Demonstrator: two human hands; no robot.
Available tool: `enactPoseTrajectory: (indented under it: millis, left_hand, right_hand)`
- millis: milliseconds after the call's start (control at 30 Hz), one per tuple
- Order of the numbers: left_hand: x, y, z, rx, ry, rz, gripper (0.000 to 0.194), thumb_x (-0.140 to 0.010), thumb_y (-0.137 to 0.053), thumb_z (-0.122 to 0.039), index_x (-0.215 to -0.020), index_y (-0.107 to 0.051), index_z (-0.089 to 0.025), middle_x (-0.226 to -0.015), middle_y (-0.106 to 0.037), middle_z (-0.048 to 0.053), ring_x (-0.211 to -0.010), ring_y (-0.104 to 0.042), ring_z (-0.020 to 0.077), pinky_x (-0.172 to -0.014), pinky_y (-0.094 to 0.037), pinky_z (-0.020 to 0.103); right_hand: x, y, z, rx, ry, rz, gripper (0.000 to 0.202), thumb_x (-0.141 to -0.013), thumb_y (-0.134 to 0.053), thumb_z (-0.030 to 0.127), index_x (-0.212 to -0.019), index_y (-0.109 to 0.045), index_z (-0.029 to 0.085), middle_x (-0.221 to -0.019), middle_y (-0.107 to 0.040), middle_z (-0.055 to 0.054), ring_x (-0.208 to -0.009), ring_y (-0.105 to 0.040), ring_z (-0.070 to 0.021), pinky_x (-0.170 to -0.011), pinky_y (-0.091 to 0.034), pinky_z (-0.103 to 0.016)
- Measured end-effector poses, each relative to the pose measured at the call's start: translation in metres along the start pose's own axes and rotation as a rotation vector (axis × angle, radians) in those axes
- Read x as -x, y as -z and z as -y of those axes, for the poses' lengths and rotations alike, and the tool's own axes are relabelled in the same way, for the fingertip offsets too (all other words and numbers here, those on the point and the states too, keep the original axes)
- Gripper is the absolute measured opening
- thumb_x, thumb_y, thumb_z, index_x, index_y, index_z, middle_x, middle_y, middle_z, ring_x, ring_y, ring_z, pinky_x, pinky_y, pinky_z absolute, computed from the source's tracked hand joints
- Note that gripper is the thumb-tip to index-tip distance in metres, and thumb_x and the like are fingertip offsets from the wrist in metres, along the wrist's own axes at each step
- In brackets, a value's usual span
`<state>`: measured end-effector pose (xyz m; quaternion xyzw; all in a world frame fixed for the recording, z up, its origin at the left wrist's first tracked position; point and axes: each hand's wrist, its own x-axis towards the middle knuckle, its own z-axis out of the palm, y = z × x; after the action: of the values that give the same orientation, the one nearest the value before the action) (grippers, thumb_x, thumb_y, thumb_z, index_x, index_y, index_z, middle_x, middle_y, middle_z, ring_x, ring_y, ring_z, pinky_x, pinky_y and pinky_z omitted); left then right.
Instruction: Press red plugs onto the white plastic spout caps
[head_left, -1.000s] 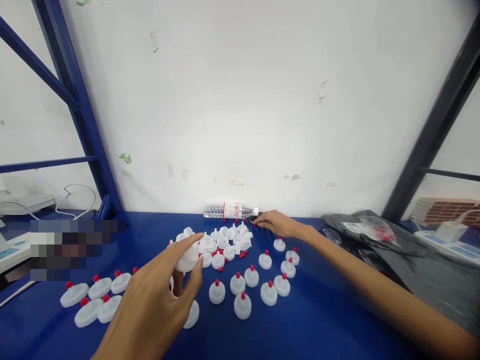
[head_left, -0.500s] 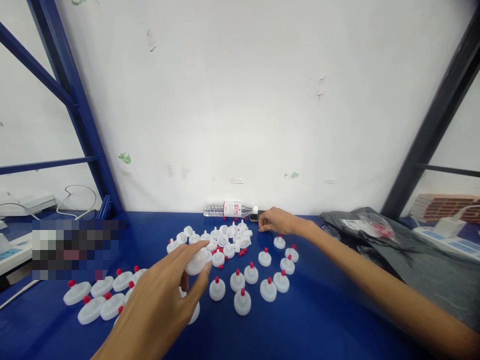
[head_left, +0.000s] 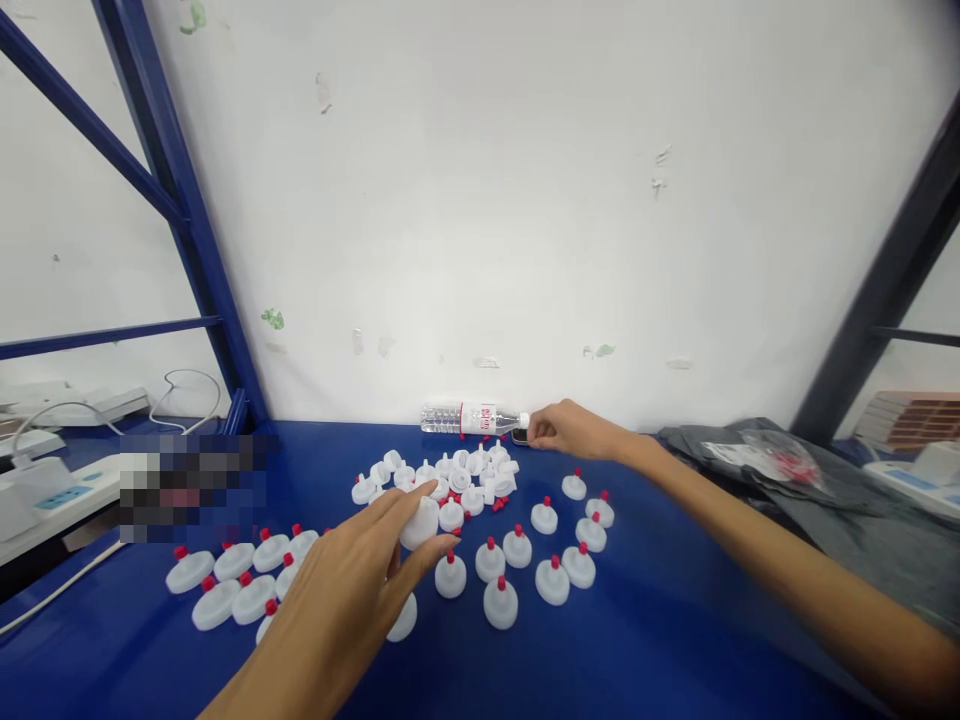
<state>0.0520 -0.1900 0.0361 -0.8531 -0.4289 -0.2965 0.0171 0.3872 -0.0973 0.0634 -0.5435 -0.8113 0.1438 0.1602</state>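
My left hand (head_left: 352,570) is closed, pinching a round white plastic lid with a spout (head_left: 420,527) between thumb and fingers. It is above the table, in front of a heap of similar white spouted lids (head_left: 460,482). My right hand (head_left: 570,432) is at the back of the table with its fingertips together; whether anything is between them is hidden. Beside those fingertips lies a small dark flat object (head_left: 519,437). Small red caps (head_left: 501,504) are scattered at the heap's edge. Lids with red caps on their spouts (head_left: 500,603) stand in the middle and to the right.
More red-capped lids (head_left: 253,598) stand left of my left arm. A clear plastic bottle (head_left: 476,418) lies along the wall. Black plastic bags (head_left: 840,510) cover the right side of the table (head_left: 645,640). A white power strip (head_left: 75,500) and cables sit at left.
My view has turned a little left, so everything appears shifted right. The lid in my left hand is tilted more upright, its spout now showing. My right hand stays near the bottle's neck.
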Motion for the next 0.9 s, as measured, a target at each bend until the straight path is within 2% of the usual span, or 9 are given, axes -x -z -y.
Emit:
enactPoseTrajectory:
  millis: [67,133,267,400,467,533,667,800,900]
  left_hand:
    - [0.0,0.001,-0.001,0.015,0.013,-0.003,0.039,-0.101,-0.051,-0.053,-0.123,-0.068,-0.025,-0.11,-0.076,0.005,-0.082,-0.075,0.0226,-0.069,-0.057,0.031]
    - [-0.001,0.002,-0.003,0.034,0.018,0.001,0.038,-0.1,-0.053,-0.053,-0.12,-0.069,-0.024,-0.1,-0.075,0.003,-0.074,-0.073,0.0206,-0.065,-0.054,0.03]
    - [-0.002,0.006,-0.007,0.084,0.002,0.008,0.036,-0.097,-0.059,-0.054,-0.112,-0.072,-0.024,-0.087,-0.072,-0.001,-0.059,-0.064,0.0143,-0.058,-0.049,0.027]
    - [-0.002,0.008,-0.011,0.13,0.042,-0.024,0.04,-0.088,-0.072,-0.053,-0.118,-0.071,-0.025,-0.068,-0.069,-0.007,-0.051,-0.059,0.0127,-0.053,-0.044,0.024]
    - [-0.001,0.008,-0.012,0.136,0.08,-0.02,0.046,-0.085,-0.076,-0.05,-0.122,-0.07,-0.024,-0.058,-0.065,-0.009,-0.047,-0.058,0.013,-0.05,-0.041,0.023]
    - [0.0,0.006,-0.01,0.124,0.089,-0.041,0.052,-0.083,-0.078,-0.048,-0.128,-0.067,-0.022,-0.054,-0.063,-0.01,-0.045,-0.058,0.0128,-0.048,-0.039,0.023]
    - [0.004,0.003,-0.007,0.084,0.03,-0.143,0.068,-0.084,-0.078,-0.046,-0.145,-0.055,-0.025,-0.053,-0.06,-0.013,-0.042,-0.055,0.0111,-0.047,-0.038,0.022]
    - [0.006,0.0,-0.006,0.04,-0.012,-0.169,0.075,-0.085,-0.078,-0.045,-0.151,-0.045,-0.034,-0.054,-0.06,-0.015,-0.042,-0.055,0.0104,-0.047,-0.038,0.02]
    - [0.005,-0.001,-0.008,0.008,-0.006,-0.177,0.078,-0.083,-0.081,-0.04,-0.151,-0.045,-0.037,-0.055,-0.06,-0.015,-0.042,-0.055,0.0107,-0.047,-0.038,0.02]
  right_hand:
    - [0.005,0.009,0.023,-0.097,0.058,-0.076,0.02,-0.095,-0.066,0.029,-0.109,-0.074,0.017,-0.097,-0.078,-0.007,-0.091,-0.073,-0.0197,-0.084,-0.058,-0.032]
    - [0.012,0.014,0.05,-0.191,0.128,-0.12,0.032,-0.098,-0.062,0.036,-0.126,-0.069,0.02,-0.106,-0.078,-0.006,-0.095,-0.073,-0.0185,-0.085,-0.057,-0.031]
    - [0.031,0.007,0.108,-0.568,0.361,-0.132,0.024,-0.09,-0.074,0.04,-0.105,-0.079,0.022,-0.103,-0.079,-0.004,-0.093,-0.072,-0.0182,-0.08,-0.057,-0.03]
    - [0.047,-0.012,0.146,-0.714,0.406,-0.076,0.011,-0.086,-0.079,0.029,-0.096,-0.081,0.024,-0.09,-0.078,-0.001,-0.082,-0.072,-0.0162,-0.073,-0.057,-0.028]
    - [0.051,-0.019,0.155,-0.713,0.416,-0.079,0.008,-0.086,-0.079,0.024,-0.094,-0.081,0.025,-0.088,-0.079,0.0,-0.08,-0.072,-0.0155,-0.073,-0.057,-0.028]
    - [0.054,-0.024,0.16,-0.674,0.433,-0.152,0.007,-0.087,-0.077,0.02,-0.093,-0.08,0.024,-0.089,-0.079,0.001,-0.079,-0.072,-0.0139,-0.074,-0.056,-0.027]
    - [0.055,-0.026,0.162,-0.594,0.44,-0.279,0.008,-0.089,-0.075,0.016,-0.092,-0.08,0.021,-0.09,-0.079,0.001,-0.08,-0.071,-0.0113,-0.074,-0.056,-0.023]
    - [0.054,-0.028,0.162,-0.605,0.399,-0.204,0.006,-0.088,-0.076,0.019,-0.092,-0.08,0.021,-0.087,-0.079,0.002,-0.077,-0.072,-0.0111,-0.075,-0.056,-0.023]
    - [0.054,-0.033,0.161,-0.576,0.414,-0.222,0.007,-0.088,-0.076,0.017,-0.092,-0.08,0.021,-0.086,-0.079,0.003,-0.076,-0.072,-0.0107,-0.076,-0.056,-0.023]
